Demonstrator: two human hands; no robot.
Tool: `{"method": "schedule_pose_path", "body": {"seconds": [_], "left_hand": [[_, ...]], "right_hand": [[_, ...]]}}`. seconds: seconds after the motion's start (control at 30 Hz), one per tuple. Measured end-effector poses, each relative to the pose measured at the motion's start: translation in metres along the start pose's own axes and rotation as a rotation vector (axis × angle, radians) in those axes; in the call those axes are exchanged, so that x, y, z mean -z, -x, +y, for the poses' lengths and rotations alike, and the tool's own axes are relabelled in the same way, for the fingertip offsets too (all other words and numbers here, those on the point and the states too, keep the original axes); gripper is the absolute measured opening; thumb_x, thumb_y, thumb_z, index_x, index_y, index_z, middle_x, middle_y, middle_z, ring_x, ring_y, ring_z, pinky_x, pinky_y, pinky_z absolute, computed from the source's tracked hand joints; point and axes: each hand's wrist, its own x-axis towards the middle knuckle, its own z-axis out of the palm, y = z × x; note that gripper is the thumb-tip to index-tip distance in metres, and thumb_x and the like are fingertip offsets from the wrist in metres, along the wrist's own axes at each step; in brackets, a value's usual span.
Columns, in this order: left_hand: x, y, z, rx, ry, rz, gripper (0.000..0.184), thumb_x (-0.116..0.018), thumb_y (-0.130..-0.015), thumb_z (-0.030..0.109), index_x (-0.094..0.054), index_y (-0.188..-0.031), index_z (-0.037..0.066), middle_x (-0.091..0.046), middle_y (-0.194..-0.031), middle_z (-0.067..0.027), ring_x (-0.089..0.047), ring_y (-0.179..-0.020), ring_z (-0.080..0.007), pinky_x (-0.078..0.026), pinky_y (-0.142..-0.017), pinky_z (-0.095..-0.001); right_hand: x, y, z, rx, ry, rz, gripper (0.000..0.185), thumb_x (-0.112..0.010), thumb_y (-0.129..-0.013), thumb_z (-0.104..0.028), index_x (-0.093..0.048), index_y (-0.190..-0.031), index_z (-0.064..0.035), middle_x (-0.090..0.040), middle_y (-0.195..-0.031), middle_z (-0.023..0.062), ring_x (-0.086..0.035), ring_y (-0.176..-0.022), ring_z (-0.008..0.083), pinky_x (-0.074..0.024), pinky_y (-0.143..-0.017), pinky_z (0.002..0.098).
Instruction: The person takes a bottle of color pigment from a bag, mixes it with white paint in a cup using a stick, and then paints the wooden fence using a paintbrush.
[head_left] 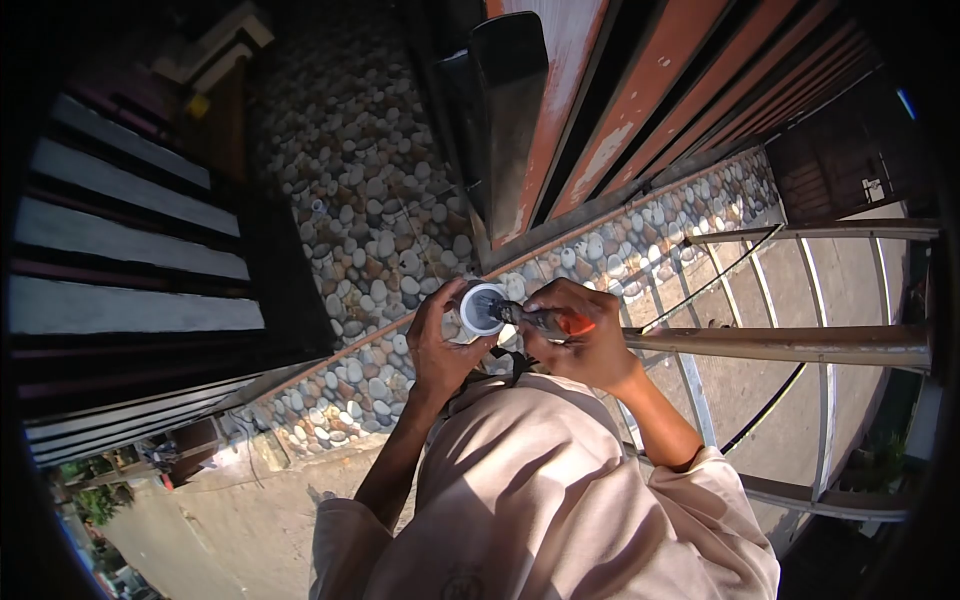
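My left hand (443,342) is wrapped round a small white cup (466,312) in front of my chest, its mouth facing up towards me. Inside the cup shows something greyish, perhaps paint. A dark-ended paintbrush (540,319) is in my right hand (592,345), with the fingers closed about it. Its bristle end reaches over the cup's right rim; whether it touches the contents I cannot tell. Part of an orange-red area (576,323) shows between my right fingers, seemingly on the brush's handle.
Pebbled paving (370,215) lies beyond my hands. Worn reddish slats (650,70) with a dark upright post (510,100) rise ahead. White-and-dark slats (140,240) stand at left. To the right, a metal frame (790,343) with curved bars extends close by my right arm.
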Motion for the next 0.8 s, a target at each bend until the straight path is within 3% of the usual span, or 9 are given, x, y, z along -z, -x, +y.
{"method": "schedule_pose_path", "body": {"seconds": [0.23, 0.33, 0.53, 0.6, 0.73, 0.8], "left_hand": [[0.004, 0.002, -0.004, 0.003, 0.011, -0.026, 0.08, -0.088, -0.06, 0.004, -0.049, -0.129, -0.001, -0.063, -0.121, -0.0169, -0.067, -0.104, -0.0251, -0.054, -0.091, -0.0361], [0.005, 0.001, -0.003, 0.032, 0.042, -0.036, 0.08, -0.088, -0.061, 0.004, -0.048, -0.13, -0.001, -0.063, -0.121, -0.0165, -0.067, -0.105, -0.0242, -0.054, -0.092, -0.0363], [0.003, 0.0, -0.005, 0.115, 0.146, 0.009, 0.079, -0.09, -0.061, 0.008, -0.05, -0.129, 0.001, -0.064, -0.116, -0.0142, -0.065, -0.105, -0.023, -0.053, -0.091, -0.0352], [0.001, 0.0, -0.005, 0.142, 0.167, -0.012, 0.08, -0.09, -0.063, 0.007, -0.047, -0.13, -0.001, -0.064, -0.115, -0.0134, -0.064, -0.106, -0.0211, -0.052, -0.094, -0.0351], [-0.003, -0.001, -0.008, 0.139, 0.152, -0.045, 0.081, -0.089, -0.063, 0.006, -0.045, -0.131, -0.001, -0.063, -0.115, -0.0128, -0.064, -0.106, -0.0207, -0.052, -0.094, -0.0351], [-0.007, -0.001, -0.009, 0.142, 0.141, -0.063, 0.082, -0.089, -0.064, 0.006, -0.045, -0.132, -0.001, -0.063, -0.115, -0.0126, -0.064, -0.106, -0.0205, -0.051, -0.094, -0.035]], "right_hand": [[-0.009, 0.002, 0.0, 0.0, -0.02, 0.051, 0.022, -0.075, -0.071, -0.004, -0.067, -0.09, 0.003, -0.063, -0.077, 0.0107, -0.063, -0.06, 0.0191, -0.05, -0.054, 0.0276], [-0.008, 0.003, 0.0, 0.003, 0.01, 0.046, 0.02, -0.075, -0.072, -0.004, -0.067, -0.089, 0.0032, -0.065, -0.076, 0.0104, -0.064, -0.061, 0.0152, -0.0503, -0.056, 0.0257], [-0.009, 0.016, 0.014, -0.226, -0.329, 0.237, 0.016, -0.075, -0.081, -0.004, -0.063, -0.086, 0.005, -0.069, -0.075, 0.0092, -0.064, -0.066, 0.0077, -0.05, -0.058, 0.0228], [-0.009, 0.023, 0.022, -0.437, -0.495, 0.266, 0.016, -0.075, -0.084, -0.004, -0.061, -0.086, 0.0042, -0.069, -0.077, 0.0091, -0.067, -0.069, 0.011, -0.053, -0.06, 0.024], [-0.01, 0.028, 0.022, -0.5, -0.678, 0.375, 0.016, -0.074, -0.086, -0.006, -0.06, -0.086, 0.0031, -0.068, -0.079, 0.0102, -0.069, -0.07, 0.0146, -0.0551, -0.06, 0.0257], [-0.01, 0.033, 0.031, -0.629, -0.723, 0.432, 0.015, -0.07, -0.089, -0.007, -0.061, -0.087, 0.0036, -0.068, -0.08, 0.0108, -0.069, -0.068, 0.0167, -0.0558, -0.059, 0.0263]]}}
